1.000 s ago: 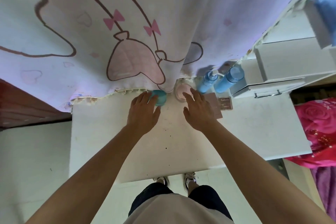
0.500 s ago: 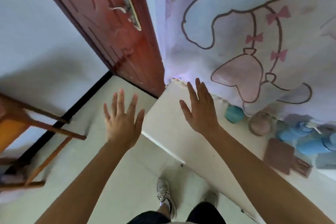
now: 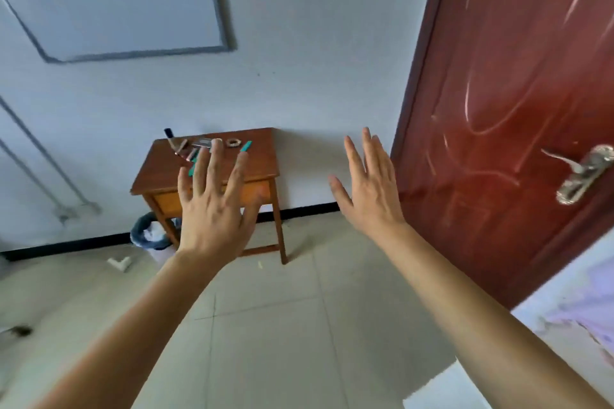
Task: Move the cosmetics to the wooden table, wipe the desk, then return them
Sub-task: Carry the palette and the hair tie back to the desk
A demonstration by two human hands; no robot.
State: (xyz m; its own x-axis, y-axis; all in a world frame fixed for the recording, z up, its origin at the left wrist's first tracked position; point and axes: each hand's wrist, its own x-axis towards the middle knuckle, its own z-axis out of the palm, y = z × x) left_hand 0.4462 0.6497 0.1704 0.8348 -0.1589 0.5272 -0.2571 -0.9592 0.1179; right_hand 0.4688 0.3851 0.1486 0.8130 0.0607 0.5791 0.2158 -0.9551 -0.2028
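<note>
View has swung from the desk to the wooden table (image 3: 212,173); left hand (image 3: 212,216) and right hand (image 3: 372,196) spread, empty. Return step: collect the cosmetics (image 3: 199,146) along its rear edge.

Red-brown door (image 3: 518,103) at right w/ metal lever handle (image 3: 579,174); bin (image 3: 148,236) w/ white bag by black skirting (image 3: 66,246), pale tiled floor (image 3: 282,325)
</note>
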